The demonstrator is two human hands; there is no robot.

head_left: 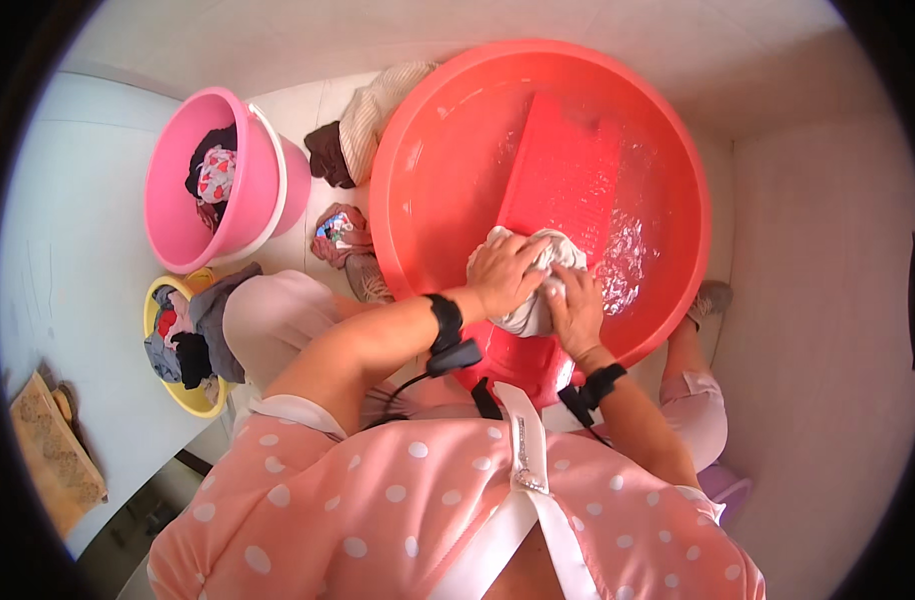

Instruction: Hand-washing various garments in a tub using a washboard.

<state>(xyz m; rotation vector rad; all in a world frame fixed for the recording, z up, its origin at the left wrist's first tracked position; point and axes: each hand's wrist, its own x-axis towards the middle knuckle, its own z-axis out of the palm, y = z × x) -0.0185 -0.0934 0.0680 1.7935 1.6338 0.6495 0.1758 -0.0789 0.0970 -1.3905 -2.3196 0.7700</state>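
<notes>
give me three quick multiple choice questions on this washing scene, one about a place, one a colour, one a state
1. Where does the red washboard rest?
A. in the red basin
B. in the pink bucket
C. on the floor

2. What colour is the small tub of clothes at lower left?
A. blue
B. yellow
C. white

3. What are the two hands doing?
A. hanging free
B. gripping the basin rim
C. pressing a pale cloth on the washboard

Key: 1 A, it leans inside the red basin. 2 B, the yellow tub sits below the pink bucket. 3 C, left hand and right hand clasp the pale cloth.
</notes>
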